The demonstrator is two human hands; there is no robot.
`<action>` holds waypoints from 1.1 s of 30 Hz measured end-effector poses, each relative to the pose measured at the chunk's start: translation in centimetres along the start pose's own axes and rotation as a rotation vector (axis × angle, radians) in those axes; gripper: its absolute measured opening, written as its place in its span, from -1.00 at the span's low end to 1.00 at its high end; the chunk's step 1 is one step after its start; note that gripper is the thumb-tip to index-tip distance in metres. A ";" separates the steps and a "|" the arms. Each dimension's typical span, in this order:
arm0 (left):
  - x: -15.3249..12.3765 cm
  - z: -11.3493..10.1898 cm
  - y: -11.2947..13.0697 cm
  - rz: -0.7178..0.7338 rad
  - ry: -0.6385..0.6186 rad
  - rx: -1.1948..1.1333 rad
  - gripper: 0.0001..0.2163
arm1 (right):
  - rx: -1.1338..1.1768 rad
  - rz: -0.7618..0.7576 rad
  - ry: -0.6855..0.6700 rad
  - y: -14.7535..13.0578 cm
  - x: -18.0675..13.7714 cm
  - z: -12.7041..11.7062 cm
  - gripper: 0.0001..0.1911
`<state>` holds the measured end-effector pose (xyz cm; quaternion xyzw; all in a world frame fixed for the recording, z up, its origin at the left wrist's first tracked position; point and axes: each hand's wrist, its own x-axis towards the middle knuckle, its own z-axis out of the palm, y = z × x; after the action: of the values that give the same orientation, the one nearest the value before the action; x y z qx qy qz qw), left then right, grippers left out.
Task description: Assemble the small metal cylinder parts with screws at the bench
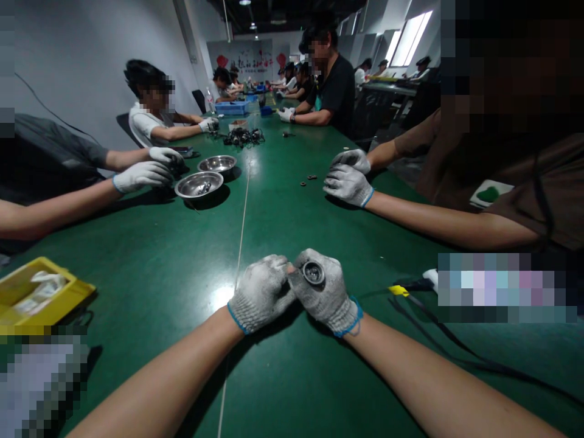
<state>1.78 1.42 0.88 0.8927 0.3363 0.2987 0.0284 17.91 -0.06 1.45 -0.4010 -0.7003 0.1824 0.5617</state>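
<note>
A long green table [292, 207] fills the room. Two shiny metal bowls [199, 184] sit on it, close together, and the near one has small bits inside. A yellow tray [45, 313] is at the left edge with something white in it. A few little dark rings [309, 180] lie in the middle. Farther off there is a pile of black parts [243, 137] and a blue box [232, 108]. A thin white line [243, 213] runs down the table. A black cable [456, 350] with a yellow tag [398, 290] lies on the right. Other people sit on both sides, and their hands in white gloves [349, 184] rest on the table. A bright window [409, 38] is far back.
</note>
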 end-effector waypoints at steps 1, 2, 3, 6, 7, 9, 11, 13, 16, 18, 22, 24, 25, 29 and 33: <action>0.0 -0.1 0.0 0.016 -0.011 -0.021 -0.84 | -0.004 -0.006 0.022 0.0 0.0 0.0 -0.65; 0.0 -0.1 0.0 0.037 -0.014 -0.043 -0.86 | -0.009 -0.008 0.041 0.0 0.1 0.1 -0.64; 0.0 -0.1 0.1 0.061 -0.009 -0.062 -0.86 | -0.016 -0.006 0.055 0.0 0.1 0.1 -0.64; 0.1 -0.2 0.1 0.104 0.023 -0.094 -0.86 | -0.045 0.014 0.082 -0.1 0.2 0.1 -0.60; 0.1 -0.1 0.1 0.095 0.026 -0.102 -0.86 | -0.051 0.019 0.085 -0.2 0.2 0.1 -0.59; 0.1 0.0 0.0 0.054 0.023 -0.117 -0.86 | -0.050 0.022 0.070 -0.3 0.2 0.1 -0.59; 0.1 0.0 -0.1 0.011 0.027 -0.115 -0.82 | -0.039 0.025 0.043 -0.3 0.2 0.1 -0.60; 0.1 0.0 -0.1 -0.007 0.034 -0.109 -0.79 | -0.035 0.030 0.022 -0.4 0.2 0.0 -0.60; 0.2 -0.2 0.0 0.007 0.027 -0.143 -0.82 | -0.028 0.037 0.032 -0.4 0.3 0.1 -0.60; 0.3 -0.4 0.1 0.040 0.008 -0.167 -0.85 | -0.027 0.060 0.058 -0.3 0.4 0.2 -0.60; 0.3 -0.4 0.2 0.094 0.008 -0.164 -0.86 | -0.035 0.111 0.066 -0.3 0.5 0.3 -0.58; 0.2 -0.2 0.1 0.067 0.030 -0.166 -0.86 | -0.026 0.098 0.046 -0.3 0.5 0.3 -0.57; 0.1 -0.1 0.0 0.044 0.049 -0.161 -0.84 | -0.021 0.085 0.039 -0.3 0.5 0.3 -0.58; 0.0 -0.1 0.0 -0.019 0.082 -0.128 -0.81 | 0.002 0.052 0.042 -0.2 0.3 0.3 -0.60; 0.0 -0.3 0.4 -0.007 0.018 -0.179 -0.85 | 0.013 0.101 0.072 0.0 0.3 0.3 -0.61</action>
<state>1.83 1.07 1.17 0.8826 0.3116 0.3357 0.1062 17.60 0.24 1.52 -0.4385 -0.6573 0.2006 0.5791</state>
